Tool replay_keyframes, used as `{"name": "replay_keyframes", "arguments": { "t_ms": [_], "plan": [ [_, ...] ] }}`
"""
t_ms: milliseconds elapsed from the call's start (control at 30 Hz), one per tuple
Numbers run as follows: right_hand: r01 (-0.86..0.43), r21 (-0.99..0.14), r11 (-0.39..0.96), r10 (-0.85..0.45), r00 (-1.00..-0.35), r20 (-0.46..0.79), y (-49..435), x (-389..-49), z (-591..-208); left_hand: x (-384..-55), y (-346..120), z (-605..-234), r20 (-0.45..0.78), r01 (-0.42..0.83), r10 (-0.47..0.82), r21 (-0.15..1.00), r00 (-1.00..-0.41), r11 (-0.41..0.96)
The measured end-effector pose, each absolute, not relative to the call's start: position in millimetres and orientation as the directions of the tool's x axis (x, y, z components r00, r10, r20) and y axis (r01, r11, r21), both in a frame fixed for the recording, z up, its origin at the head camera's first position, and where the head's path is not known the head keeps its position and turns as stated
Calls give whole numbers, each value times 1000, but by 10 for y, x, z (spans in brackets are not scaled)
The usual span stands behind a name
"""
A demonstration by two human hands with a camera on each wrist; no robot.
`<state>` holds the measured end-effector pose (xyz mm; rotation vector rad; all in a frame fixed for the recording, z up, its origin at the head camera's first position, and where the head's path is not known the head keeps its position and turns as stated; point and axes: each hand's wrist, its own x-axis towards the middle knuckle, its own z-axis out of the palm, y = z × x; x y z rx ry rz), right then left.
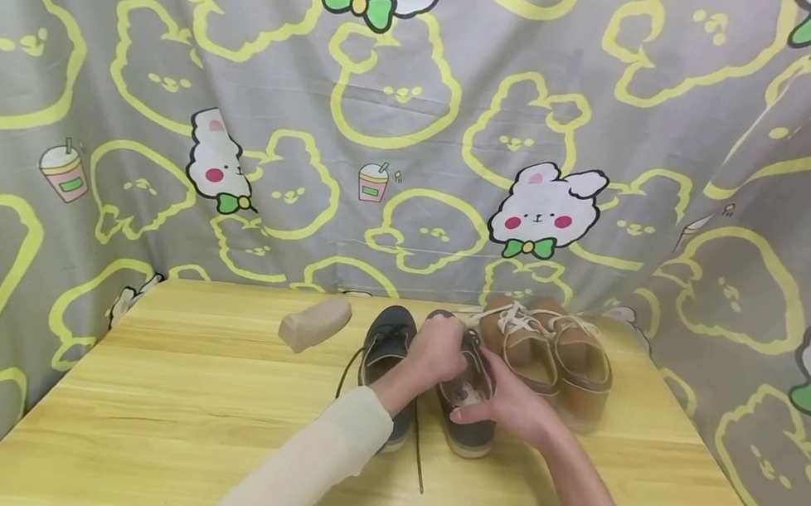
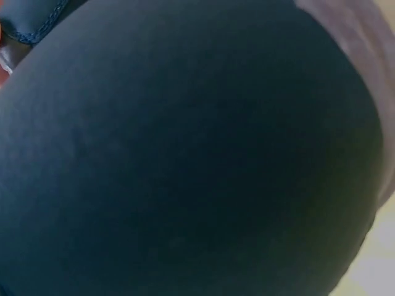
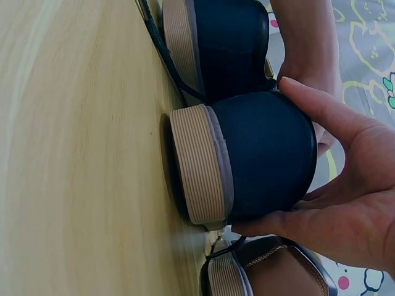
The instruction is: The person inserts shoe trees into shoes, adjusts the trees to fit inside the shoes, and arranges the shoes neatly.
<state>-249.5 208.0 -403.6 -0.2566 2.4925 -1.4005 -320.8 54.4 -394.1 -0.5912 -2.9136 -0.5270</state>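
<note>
Two navy lace-up shoes stand side by side in the head view. My right hand (image 1: 512, 403) grips the right navy shoe (image 1: 468, 440) at its heel, thumb and fingers on opposite sides of the collar; the right wrist view shows this hand (image 3: 352, 191) around the dark heel (image 3: 265, 157) and ridged sole. My left hand (image 1: 440, 347) bends down at the front of that shoe's opening, its fingertips hidden; I cannot tell what they hold. The left navy shoe (image 1: 391, 324) sits beneath my left forearm. Dark shoe material (image 2: 185, 148) fills most of the left wrist view.
A pair of brown shoes (image 1: 583, 361) with pale laces stands to the right, close beside my right hand. At the back left lies a beige, foot-shaped piece (image 1: 316, 323). A dark lace (image 1: 418, 455) trails over the wooden table (image 1: 153, 425). A patterned curtain (image 1: 447, 149) hangs behind.
</note>
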Motion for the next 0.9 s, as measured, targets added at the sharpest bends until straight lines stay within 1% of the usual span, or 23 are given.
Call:
{"name": "replay_keyframes", "arguments": {
  "t_ms": [333,767,900],
  "plan": [
    [-8,-836,548,-267,-949,-166,2084,-2501,-4045,-3215,578,-3974,248,418,361,241,-899,876],
    [-21,-831,556,-264,-952,-153,2082,-2506,-4040,-3208,624,-4015,277,445,397,137,-875,885],
    [-24,-836,548,-268,-952,-148,2081,-2504,-4040,-3189,635,-4021,272,434,393,107,-878,895]
  ]
}}
